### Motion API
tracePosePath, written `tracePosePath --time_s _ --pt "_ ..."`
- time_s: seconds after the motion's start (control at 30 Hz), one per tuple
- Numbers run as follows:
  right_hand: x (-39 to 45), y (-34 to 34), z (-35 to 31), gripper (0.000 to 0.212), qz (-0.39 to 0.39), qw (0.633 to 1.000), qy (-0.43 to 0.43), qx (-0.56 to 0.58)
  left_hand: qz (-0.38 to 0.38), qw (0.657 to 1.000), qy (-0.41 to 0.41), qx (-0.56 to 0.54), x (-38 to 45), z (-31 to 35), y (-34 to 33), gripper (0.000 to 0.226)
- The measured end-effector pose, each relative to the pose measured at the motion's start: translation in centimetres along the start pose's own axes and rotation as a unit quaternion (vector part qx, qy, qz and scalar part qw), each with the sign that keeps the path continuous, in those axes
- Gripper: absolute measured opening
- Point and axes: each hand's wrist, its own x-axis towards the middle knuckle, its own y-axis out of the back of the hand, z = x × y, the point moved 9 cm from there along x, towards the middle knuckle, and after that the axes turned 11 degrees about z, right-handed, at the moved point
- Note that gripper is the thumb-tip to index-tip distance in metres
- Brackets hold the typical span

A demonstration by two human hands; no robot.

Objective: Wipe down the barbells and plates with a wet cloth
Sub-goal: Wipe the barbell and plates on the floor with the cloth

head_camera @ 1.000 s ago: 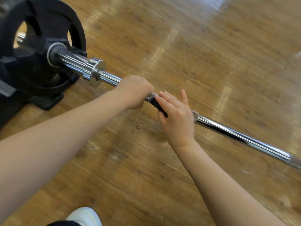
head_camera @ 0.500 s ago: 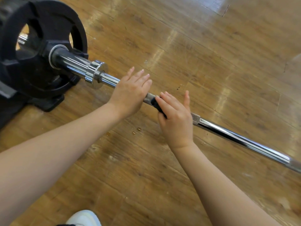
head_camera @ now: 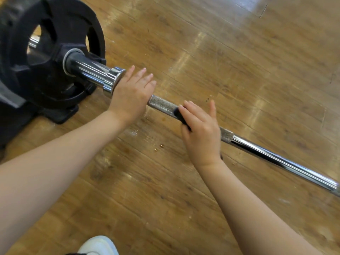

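A chrome barbell (head_camera: 276, 159) lies on the wooden floor, running from upper left to lower right. A black weight plate (head_camera: 60, 21) sits on its sleeve at the left, behind a chrome collar (head_camera: 112, 80). My left hand (head_camera: 131, 92) rests flat across the bar right beside the collar, fingers straight. My right hand (head_camera: 202, 133) lies along the knurled part of the bar and presses a dark cloth (head_camera: 181, 116) onto it, fingers and thumb extended. Most of the cloth is hidden under that hand. Bare knurling (head_camera: 161, 104) shows between my hands.
A black stand or base (head_camera: 60, 113) sits under the plate at the left. A white shoe (head_camera: 99, 245) shows at the bottom edge. Small crumbs (head_camera: 159, 147) lie on the worn wooden floor (head_camera: 239, 52) near the bar.
My left hand let go of its grip on the bar, opened, and slid left up to the collar, uncovering the knurling. My right hand stayed on the cloth.
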Motion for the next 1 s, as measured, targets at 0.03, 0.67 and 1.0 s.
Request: tracePosePath --time_s 0.03,0.67,1.0 --pt "0.8 -1.4 -1.3 0.034 -0.012 1.000 0.014 0.012 0.006 1.000 -0.002 0.001 0.0 0.0 0.0 0.041" --pt "1.1 -2.2 -1.8 0.036 -0.048 0.999 0.003 -0.001 -0.032 0.999 -0.037 0.017 0.3 -0.1 -0.5 0.042" --pt "-1.9 -0.2 1.3 0.036 -0.050 0.997 -0.051 -0.040 0.003 0.999 -0.048 -0.011 0.6 1.1 0.2 0.048"
